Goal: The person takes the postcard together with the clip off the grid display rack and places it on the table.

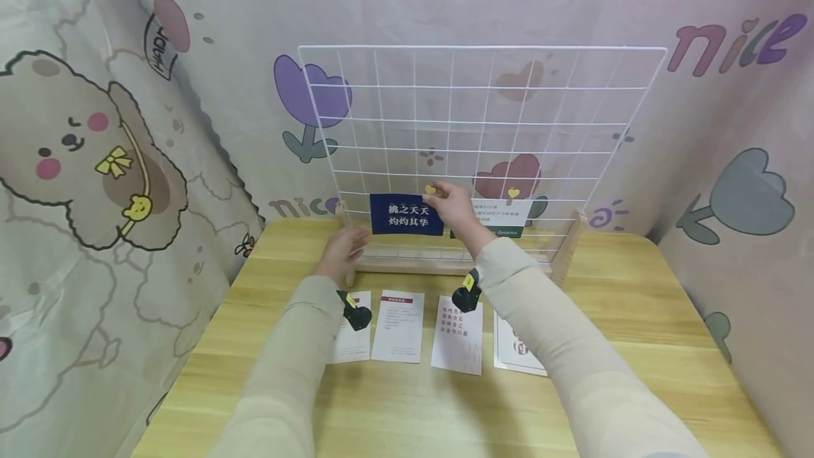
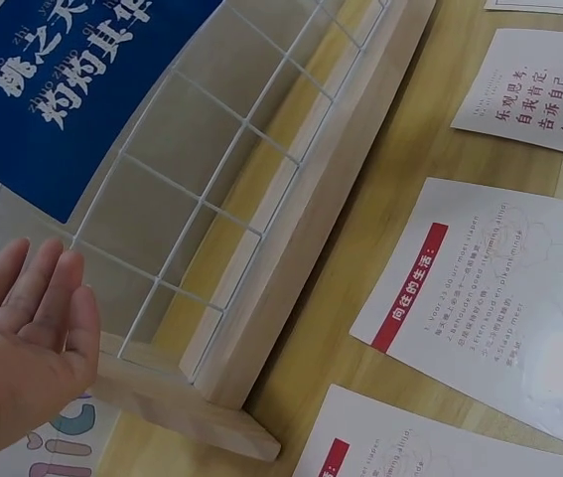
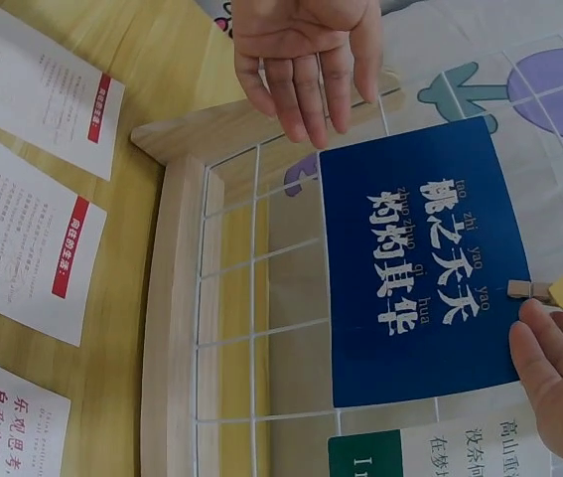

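Note:
A dark blue card (image 1: pixel 407 215) with white Chinese characters hangs on a white wire grid (image 1: pixel 483 136). A small wooden clothespin with a yellow heart (image 3: pixel 547 291) sits on the card's top edge. My right hand (image 1: pixel 456 209) is at this clothespin, its fingertips (image 3: pixel 534 343) beside the clip and the thumb apart from them. Near the grid's lower left end is my left hand (image 1: pixel 343 251). Its fingers are loosely extended below the blue card's corner, holding nothing (image 2: pixel 33 333). To the right hangs a white and green card (image 1: pixel 505 218), partly behind my right wrist, under another heart clothespin (image 1: pixel 512 194).
The grid stands in a wooden base (image 2: pixel 291 238) on a wood-grain table (image 1: pixel 254 373). Before it lie several paper cards, including one with a red heading (image 1: pixel 398 327) and one with red characters (image 1: pixel 456 345). Printed curtains (image 1: pixel 210 126) hang behind and at the sides.

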`<action>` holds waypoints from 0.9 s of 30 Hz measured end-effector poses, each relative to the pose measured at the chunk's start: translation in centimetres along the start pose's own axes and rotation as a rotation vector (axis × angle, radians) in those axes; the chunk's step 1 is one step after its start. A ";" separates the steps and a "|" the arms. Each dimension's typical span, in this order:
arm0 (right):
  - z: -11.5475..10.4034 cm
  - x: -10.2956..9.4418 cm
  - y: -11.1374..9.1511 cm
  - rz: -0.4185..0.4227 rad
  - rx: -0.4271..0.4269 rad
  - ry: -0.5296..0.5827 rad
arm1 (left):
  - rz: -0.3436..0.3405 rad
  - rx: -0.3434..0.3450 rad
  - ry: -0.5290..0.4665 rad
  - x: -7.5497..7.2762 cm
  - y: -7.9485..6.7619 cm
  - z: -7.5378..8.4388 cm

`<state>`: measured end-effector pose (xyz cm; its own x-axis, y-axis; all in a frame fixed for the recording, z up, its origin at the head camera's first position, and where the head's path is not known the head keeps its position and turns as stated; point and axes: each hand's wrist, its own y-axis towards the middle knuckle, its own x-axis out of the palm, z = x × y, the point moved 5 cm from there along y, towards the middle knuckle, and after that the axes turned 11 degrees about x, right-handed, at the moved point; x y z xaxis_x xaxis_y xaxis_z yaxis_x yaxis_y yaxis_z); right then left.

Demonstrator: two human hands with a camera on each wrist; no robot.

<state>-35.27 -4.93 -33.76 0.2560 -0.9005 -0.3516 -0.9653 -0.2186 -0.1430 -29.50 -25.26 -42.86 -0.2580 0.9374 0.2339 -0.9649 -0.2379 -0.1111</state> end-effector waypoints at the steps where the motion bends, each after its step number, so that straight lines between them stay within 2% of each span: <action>1: 0.0 0.0 0.0 0.002 0.002 -0.004 | 0.000 0.002 0.000 0.1 0.2 -0.1; 9: 0.0 0.1 0.5 0.019 0.012 -0.010 | -0.008 0.030 0.092 0.7 0.9 0.0; 16: -0.1 0.2 1.0 0.086 -0.030 0.051 | 0.031 0.040 0.218 2.3 -1.0 2.1; 19: 0.0 0.2 1.1 0.108 -0.026 0.066 | 0.027 0.062 0.273 1.8 0.1 0.9; 22: 0.0 0.2 1.2 0.127 -0.025 0.080 | 0.016 0.101 0.278 1.1 1.7 -0.5; 24: 0.0 0.2 1.2 0.134 -0.024 0.099 | 0.007 0.135 0.266 -0.2 4.0 -2.5; 26: 0.0 0.2 1.1 0.143 -0.021 0.115 | -0.011 0.177 0.238 -1.7 7.1 -5.0; 27: -0.1 0.2 1.1 0.147 -0.021 0.121 | -0.017 0.175 0.235 -2.4 8.7 -6.4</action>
<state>-36.29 -5.39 -33.94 0.1052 -0.9616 -0.2535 -0.9930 -0.0879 -0.0787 -36.99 -28.01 -50.57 -0.2429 0.9701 0.0015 -0.9680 -0.2425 0.0645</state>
